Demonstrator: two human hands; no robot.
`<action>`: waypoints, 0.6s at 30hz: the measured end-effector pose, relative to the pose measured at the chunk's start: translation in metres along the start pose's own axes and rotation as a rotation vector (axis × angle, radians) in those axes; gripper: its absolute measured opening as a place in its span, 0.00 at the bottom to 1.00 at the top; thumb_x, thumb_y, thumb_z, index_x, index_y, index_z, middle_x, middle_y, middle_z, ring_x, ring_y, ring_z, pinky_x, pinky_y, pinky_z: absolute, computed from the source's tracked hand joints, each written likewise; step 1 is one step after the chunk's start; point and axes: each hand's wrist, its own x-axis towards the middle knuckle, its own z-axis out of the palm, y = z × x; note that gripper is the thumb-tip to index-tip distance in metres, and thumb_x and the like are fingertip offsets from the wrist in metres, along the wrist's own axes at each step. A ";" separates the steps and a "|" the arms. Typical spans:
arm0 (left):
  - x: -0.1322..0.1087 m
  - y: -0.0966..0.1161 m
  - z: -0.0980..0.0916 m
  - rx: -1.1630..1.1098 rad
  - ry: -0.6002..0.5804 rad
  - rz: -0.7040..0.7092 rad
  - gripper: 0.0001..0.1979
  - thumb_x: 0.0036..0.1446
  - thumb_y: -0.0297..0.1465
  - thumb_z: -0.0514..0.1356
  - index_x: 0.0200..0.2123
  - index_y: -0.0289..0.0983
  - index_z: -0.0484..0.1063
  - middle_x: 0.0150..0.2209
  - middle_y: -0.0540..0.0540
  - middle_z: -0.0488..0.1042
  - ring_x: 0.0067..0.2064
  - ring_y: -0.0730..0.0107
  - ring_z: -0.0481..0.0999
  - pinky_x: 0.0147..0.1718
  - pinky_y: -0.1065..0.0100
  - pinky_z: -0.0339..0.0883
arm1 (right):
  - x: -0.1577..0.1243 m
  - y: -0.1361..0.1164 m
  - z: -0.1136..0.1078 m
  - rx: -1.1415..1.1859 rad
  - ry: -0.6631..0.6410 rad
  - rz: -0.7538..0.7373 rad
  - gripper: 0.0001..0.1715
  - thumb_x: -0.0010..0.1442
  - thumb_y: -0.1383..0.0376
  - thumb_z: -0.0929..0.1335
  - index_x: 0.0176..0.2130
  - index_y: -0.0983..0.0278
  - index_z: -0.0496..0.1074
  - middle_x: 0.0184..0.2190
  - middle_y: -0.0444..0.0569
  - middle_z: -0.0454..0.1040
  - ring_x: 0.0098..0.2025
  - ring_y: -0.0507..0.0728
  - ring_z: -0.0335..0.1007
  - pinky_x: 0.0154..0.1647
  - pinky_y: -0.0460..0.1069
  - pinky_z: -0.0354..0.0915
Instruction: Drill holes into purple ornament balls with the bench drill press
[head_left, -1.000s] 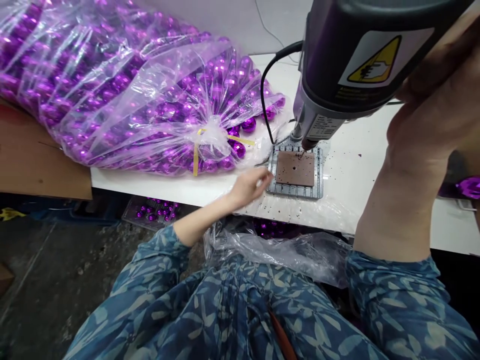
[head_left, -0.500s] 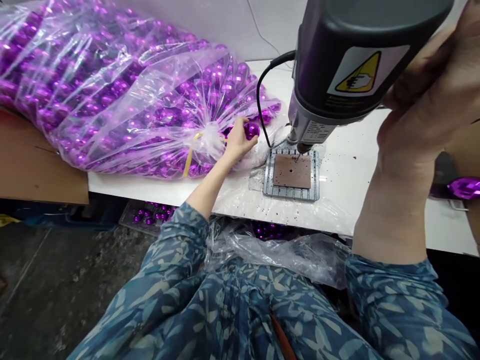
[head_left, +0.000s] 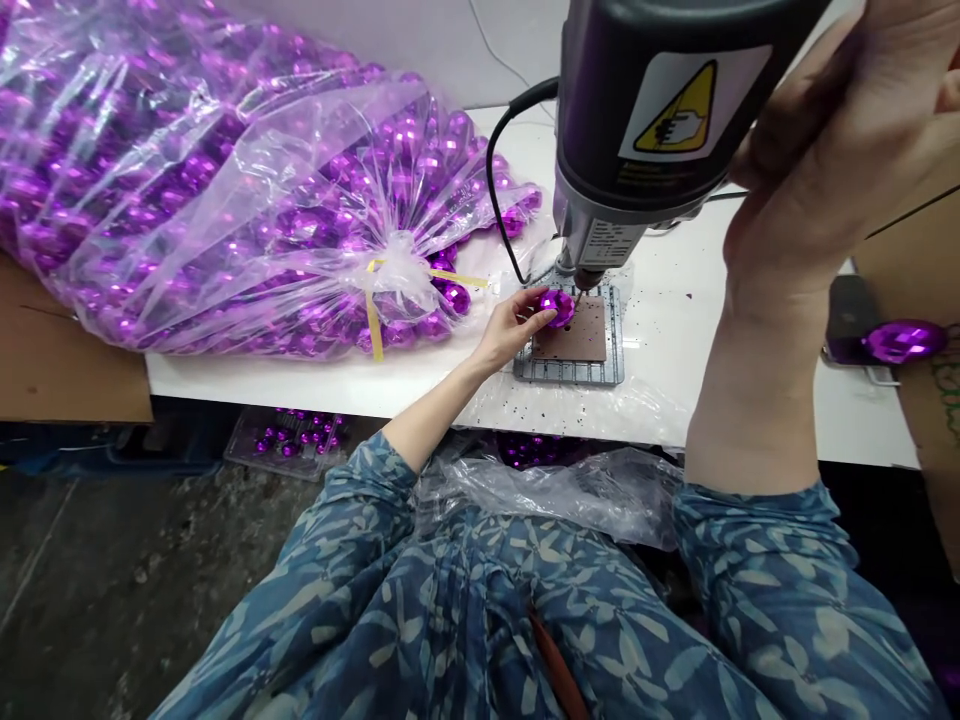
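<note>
A shiny purple faceted bead point(head_left: 556, 308) is pinched between the thumb and fingers of my left hand point(head_left: 514, 325). Just right of it, the thin bit point(head_left: 578, 298) of a drill press point(head_left: 660, 110) points down over a brown board point(head_left: 581, 340) with a small hole. That board lies on a grey slotted metal base plate point(head_left: 611, 365). Raised at the drill's right side, my right hand point(head_left: 847, 150) has its fingers curled; whatever they grip is hidden behind the drill housing and the hand itself.
A big clear plastic bag point(head_left: 247, 200) of purple beads, tied with yellow ribbon, fills the left of the white table point(head_left: 225, 380). Another bead point(head_left: 904, 341) rests by a dark object at right. Dark shavings dot the tabletop. A bin of beads point(head_left: 300, 432) sits below.
My left hand has moved right and slightly down from beside the bag's tied neck to the drill's board, carrying a purple bead. My right hand stays at the drill's side.
</note>
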 end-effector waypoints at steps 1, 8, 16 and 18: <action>0.003 -0.002 0.002 0.026 0.004 0.005 0.27 0.66 0.45 0.73 0.62 0.38 0.79 0.54 0.38 0.87 0.54 0.59 0.86 0.55 0.57 0.81 | 0.001 0.000 0.001 0.015 0.016 -0.008 0.40 0.45 0.30 0.68 0.29 0.62 0.63 0.19 0.38 0.44 0.18 0.46 0.57 0.18 0.47 0.49; 0.005 -0.006 0.014 0.177 0.009 0.068 0.25 0.66 0.42 0.73 0.62 0.40 0.79 0.50 0.41 0.88 0.50 0.59 0.85 0.51 0.57 0.80 | -0.003 -0.001 0.001 0.014 0.042 -0.025 0.39 0.47 0.32 0.68 0.22 0.63 0.56 0.18 0.40 0.44 0.18 0.43 0.56 0.19 0.45 0.49; -0.006 0.002 0.021 0.355 -0.035 0.297 0.27 0.62 0.40 0.76 0.62 0.40 0.78 0.56 0.39 0.83 0.59 0.51 0.80 0.61 0.50 0.75 | -0.003 -0.005 -0.001 0.019 0.012 -0.023 0.36 0.47 0.33 0.69 0.30 0.63 0.73 0.18 0.39 0.47 0.19 0.42 0.55 0.21 0.44 0.50; -0.007 0.001 0.022 0.345 -0.035 0.307 0.27 0.63 0.42 0.76 0.62 0.41 0.77 0.58 0.38 0.82 0.62 0.49 0.79 0.66 0.47 0.72 | -0.002 -0.002 -0.002 0.034 0.006 -0.037 0.36 0.48 0.33 0.68 0.32 0.63 0.73 0.18 0.38 0.46 0.19 0.42 0.55 0.20 0.45 0.50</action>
